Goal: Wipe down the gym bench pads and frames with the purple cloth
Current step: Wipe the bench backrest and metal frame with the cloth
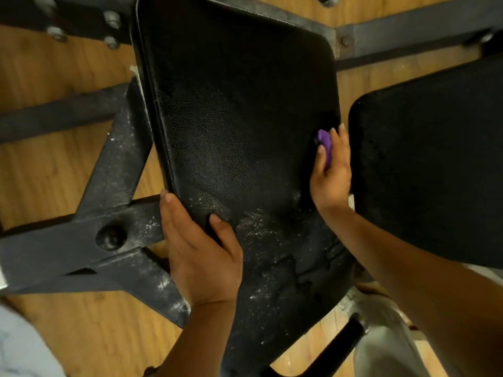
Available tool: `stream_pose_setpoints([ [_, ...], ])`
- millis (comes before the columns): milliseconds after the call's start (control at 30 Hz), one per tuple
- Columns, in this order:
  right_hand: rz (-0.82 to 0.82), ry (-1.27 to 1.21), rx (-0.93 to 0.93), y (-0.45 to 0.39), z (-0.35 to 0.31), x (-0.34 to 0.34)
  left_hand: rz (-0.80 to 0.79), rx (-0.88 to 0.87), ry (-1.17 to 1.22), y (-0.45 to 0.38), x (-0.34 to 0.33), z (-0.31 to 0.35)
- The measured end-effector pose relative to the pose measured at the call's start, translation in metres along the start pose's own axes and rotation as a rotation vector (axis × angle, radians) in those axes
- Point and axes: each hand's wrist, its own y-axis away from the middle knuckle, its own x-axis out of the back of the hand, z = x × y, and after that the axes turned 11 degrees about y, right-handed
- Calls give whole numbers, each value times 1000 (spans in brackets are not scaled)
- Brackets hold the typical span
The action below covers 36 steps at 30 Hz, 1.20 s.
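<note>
Purple cloth point(325, 148) is bunched in the right hand point(330, 170), whose fingers curl round it; only a narrow strip shows. That strip runs lengthwise from the upper left toward the lower right of the view, along the right edge of the pad point(234, 126), against which it is pressed. The cloth sits in the gap between this pad and the second pad point(432, 170) just beside it on the right.

Pad surface is black, grained vinyl. Its long axis runs from the near edge up and away from the camera, leaning slightly left. The near end carries white specks and cracked, torn covering.

Left hand point(198, 251) rests on the near left edge of the pad. Its fingers lie straight along that side, and the thumb is laid on the top face. It grips nothing.

Frame point(81, 240) is dark painted metal with white scuffing. Its members cross beneath the pad at the left, and bolts point(111, 20) show at the upper left. A further beam point(408, 31) runs to the upper right.

Floor point(40, 159) is wood-patterned.

No containers are in view.
</note>
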Motion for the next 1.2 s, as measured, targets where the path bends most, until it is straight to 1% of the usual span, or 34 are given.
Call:
stream_pose_setpoints([
  [67, -16, -40, 109, 11, -17, -4, -2, -15, 4, 0, 0, 0],
  [200, -104, -156, 353, 38, -42, -8, 8, -25, 16, 1, 0, 0],
  [300, -176, -86, 457, 43, -31, -2, -8, -43, 7, 2, 0, -2],
  [367, -157, 20, 424, 41, -9, 5, -11, -23, 9, 1, 0, -1],
  [433, -144, 71, 320, 48, 11, 15, -7, -9, 16, 2, 0, 0],
  [500, -169, 40, 257, 62, 29, 23, -10, -21, 19, 2, 0, 0],
  [567, -201, 21, 238, 80, 48, 28, -8, -25, 16, 2, 0, -1],
  [667, -180, 50, 219, 98, 68, 27, -6, -7, 17, 1, 0, 0],
  [800, -131, 17, 193, 92, 63, 11, -2, 13, 4, 1, 1, 1],
  [933, -58, -33, 195, 28, 28, -5, -5, 2, -1, 1, 2, 2],
  [1033, -35, -40, 148, -7, 6, -12, -5, -3, -14, 0, 2, 2],
  [1133, -64, -23, 218, 21, 23, -1, -12, -13, -6, 1, 3, 5],
  [1200, -131, 13, 176, 68, 53, 14, -9, -7, 0, 3, 3, 6],
])
